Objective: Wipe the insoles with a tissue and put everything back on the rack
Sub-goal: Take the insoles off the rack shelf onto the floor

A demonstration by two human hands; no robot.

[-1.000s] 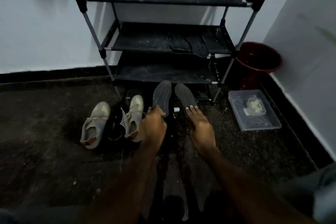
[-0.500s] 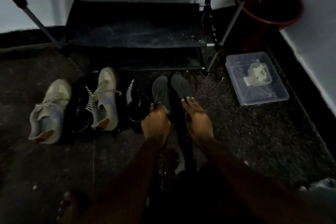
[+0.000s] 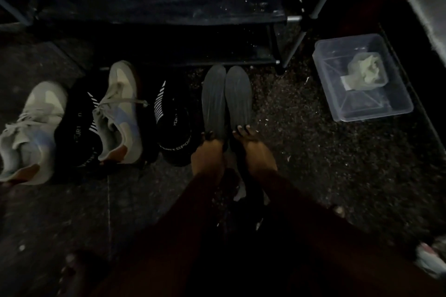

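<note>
Two dark grey ribbed insoles (image 3: 213, 101) side by side, inner edges touching, toes just short of the bottom shelf's front edge on the black metal-frame shoe rack (image 3: 169, 12). Left hand (image 3: 207, 154) pinches one heel and right hand (image 3: 257, 152) curls over the other, probably to square the pair up for wiping. Crumpled pale tissue (image 3: 365, 71) is in the clear plastic box (image 3: 395, 103) on the floor right of the rack, so within reach. Grey sneakers (image 3: 120, 113) and black sport shoes (image 3: 173, 123) are lined up along the floor to the left.
</note>
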